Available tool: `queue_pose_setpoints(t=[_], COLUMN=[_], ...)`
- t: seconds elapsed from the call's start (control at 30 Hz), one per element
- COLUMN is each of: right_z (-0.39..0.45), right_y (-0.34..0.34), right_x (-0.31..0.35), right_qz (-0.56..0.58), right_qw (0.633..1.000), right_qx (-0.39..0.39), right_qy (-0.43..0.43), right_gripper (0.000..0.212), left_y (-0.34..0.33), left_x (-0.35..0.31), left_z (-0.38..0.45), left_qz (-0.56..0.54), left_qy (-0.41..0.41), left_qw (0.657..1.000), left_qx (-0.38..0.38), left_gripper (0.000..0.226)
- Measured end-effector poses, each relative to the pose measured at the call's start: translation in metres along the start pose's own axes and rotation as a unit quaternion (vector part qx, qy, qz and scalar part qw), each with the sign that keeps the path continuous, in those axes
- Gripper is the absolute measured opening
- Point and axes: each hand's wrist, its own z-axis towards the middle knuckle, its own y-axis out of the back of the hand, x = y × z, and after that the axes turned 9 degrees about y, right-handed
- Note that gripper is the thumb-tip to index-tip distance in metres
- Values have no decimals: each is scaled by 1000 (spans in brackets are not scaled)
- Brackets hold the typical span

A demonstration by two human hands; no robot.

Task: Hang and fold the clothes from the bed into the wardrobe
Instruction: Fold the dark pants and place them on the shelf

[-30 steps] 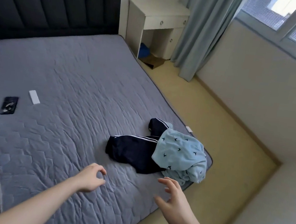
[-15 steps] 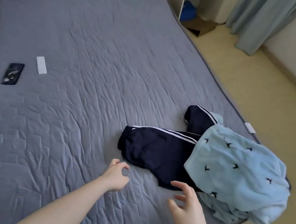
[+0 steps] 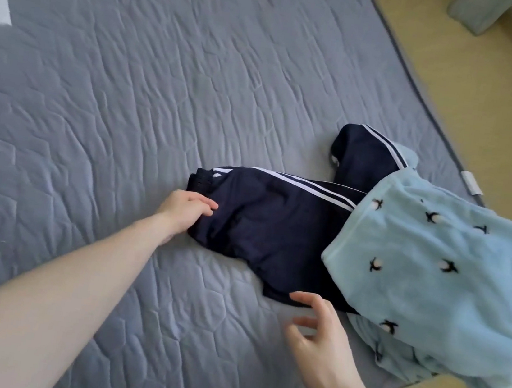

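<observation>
Navy trousers point(image 3: 276, 229) — left hand point(image 3: 185, 212) grips their edge, right hand point(image 3: 323, 342) hovers spread, empty.

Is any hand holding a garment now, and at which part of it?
The left hand touches the navy trousers at the end near the waistband; a closed grip cannot be told. The right hand is open and holds nothing.

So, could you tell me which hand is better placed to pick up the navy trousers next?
Probably the left hand: it already touches the cuff end of the navy trousers. The right hand hovers open near the lower hem, beside the light blue garment covering the rest.
</observation>
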Motion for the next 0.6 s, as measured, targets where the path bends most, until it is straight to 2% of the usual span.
queue_pose_setpoints(t=[0.07, 0.17, 0.27, 0.47, 0.6], right_z=[-8, -18, -32, -82, -131], right_y=[-3, -1, 8, 30, 43], right_x=[5, 26, 59, 149, 216], right_qz=[4, 5, -4, -20, -24], right_qw=[1000, 999, 998, 988, 973], right_qx=[13, 40, 58, 144, 206], right_qy=[-6, -4, 9, 54, 105], right_gripper=[45, 47, 48, 61, 80], left_y=[7, 24, 47, 114, 164], left_x=[13, 27, 32, 12, -4], left_z=[-33, -100, -173, -319, -414], left_qz=[12, 89, 128, -8, -79], left_qy=[-60, -152, -192, -214, -212], left_qw=[998, 984, 973, 977, 973], left_qx=[-4, 22, 27, 14, 34], left_gripper=[30, 32, 30, 22, 36])
